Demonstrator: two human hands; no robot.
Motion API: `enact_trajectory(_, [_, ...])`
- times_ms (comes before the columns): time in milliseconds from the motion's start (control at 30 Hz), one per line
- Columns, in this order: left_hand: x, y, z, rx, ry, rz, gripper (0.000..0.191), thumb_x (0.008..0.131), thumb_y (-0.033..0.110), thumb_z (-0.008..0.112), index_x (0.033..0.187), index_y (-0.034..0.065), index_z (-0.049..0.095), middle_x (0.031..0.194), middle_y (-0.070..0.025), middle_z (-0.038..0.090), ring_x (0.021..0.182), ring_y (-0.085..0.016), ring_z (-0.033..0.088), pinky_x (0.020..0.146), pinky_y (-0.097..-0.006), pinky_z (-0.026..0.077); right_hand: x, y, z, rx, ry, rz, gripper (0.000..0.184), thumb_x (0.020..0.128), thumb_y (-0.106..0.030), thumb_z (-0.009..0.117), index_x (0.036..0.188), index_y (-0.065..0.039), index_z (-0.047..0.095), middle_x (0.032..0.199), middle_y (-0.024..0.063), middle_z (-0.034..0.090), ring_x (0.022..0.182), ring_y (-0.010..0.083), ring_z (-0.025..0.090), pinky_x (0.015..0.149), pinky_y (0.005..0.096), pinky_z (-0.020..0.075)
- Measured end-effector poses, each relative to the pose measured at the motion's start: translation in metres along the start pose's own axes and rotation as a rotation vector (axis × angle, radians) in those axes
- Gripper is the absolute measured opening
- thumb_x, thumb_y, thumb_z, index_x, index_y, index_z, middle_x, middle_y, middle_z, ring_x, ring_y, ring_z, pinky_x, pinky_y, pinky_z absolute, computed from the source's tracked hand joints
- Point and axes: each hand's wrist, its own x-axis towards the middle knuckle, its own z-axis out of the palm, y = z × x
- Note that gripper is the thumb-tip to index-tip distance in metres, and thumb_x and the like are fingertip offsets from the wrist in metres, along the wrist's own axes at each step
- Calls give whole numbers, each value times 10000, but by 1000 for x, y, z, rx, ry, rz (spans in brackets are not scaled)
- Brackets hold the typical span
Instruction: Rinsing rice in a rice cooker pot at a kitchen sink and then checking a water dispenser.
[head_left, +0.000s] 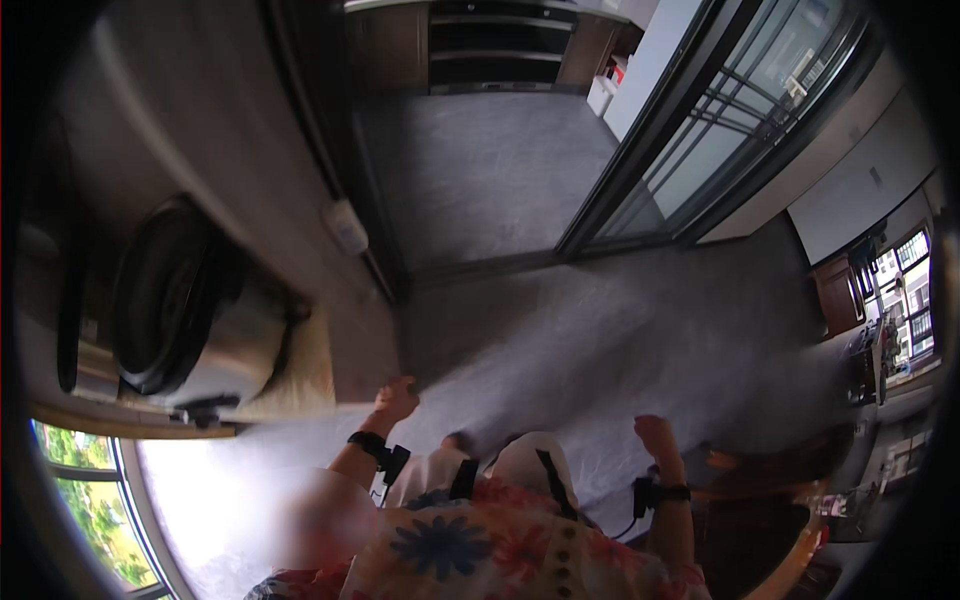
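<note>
My left hand (397, 397) hangs in front of my body at the left, above the grey floor (510, 352). Its fingers look curled, and no object shows in it. At the right, my right hand (655, 435) is also low over the floor, apart from anything else; its fingers are mostly hidden from above. A black wrist strap (366, 442) with a small device is on the left wrist, and a similar strap (671, 493) on the right. Ahead lies a doorway with a dark-framed glass sliding door (652, 172) at its right side.
Beyond the doorway stand brown cabinets (386, 49) with black shelving. At left, a blurred silver appliance with a large round black part (161, 300) rests on a light wooden surface (311, 367). A dark wooden piece of furniture (750, 517) is close at my right.
</note>
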Motion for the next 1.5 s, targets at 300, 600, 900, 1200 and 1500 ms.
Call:
enact_trajectory(300, [161, 113, -28, -143, 169, 13, 505, 692, 294, 645, 1145, 87, 563, 1171, -167, 543, 1104, -330, 499, 946, -399, 401, 199, 90, -96, 424, 34, 323, 269, 743, -215, 620, 950, -49, 662, 847, 146, 660, 787, 263, 637, 696, 327, 494])
enact_trajectory(600, [221, 134, -87, -220, 370, -309, 484, 655, 242, 653, 1100, 64, 584, 1099, -182, 575, 1049, -333, 526, 905, -398, 424, 498, 47, -166, 550, -103, -94, 258, 771, -178, 625, 975, -22, 644, 847, 116, 670, 762, 178, 635, 686, 285, 491])
enact_trajectory(900, [374, 144, -202, -376, 410, -451, 478, 655, 218, 629, 1105, 66, 585, 1082, -180, 576, 1047, -325, 525, 905, -378, 427, 711, -29, -200, 540, -232, -174, 272, 788, -152, 608, 1009, 3, 629, 855, 93, 672, 769, 134, 610, 700, 268, 481])
enact_trajectory(1200, [541, 162, -359, -408, 432, -343, 449, 715, 191, 591, 1153, 102, 546, 1182, -137, 526, 1092, -305, 507, 927, -373, 421, 895, -41, -255, 596, -182, -51, 258, 763, -129, 619, 988, -6, 643, 848, 100, 671, 773, 150, 626, 697, 274, 490])
enact_trajectory(1500, [643, 108, -428, -501, 531, -580, 476, 711, 222, 604, 1163, 84, 545, 1197, -150, 524, 1128, -284, 493, 963, -354, 401, 1137, -121, -300, 470, -184, -178, 251, 763, -137, 620, 978, -9, 645, 868, 113, 673, 809, 176, 636, 728, 294, 498])
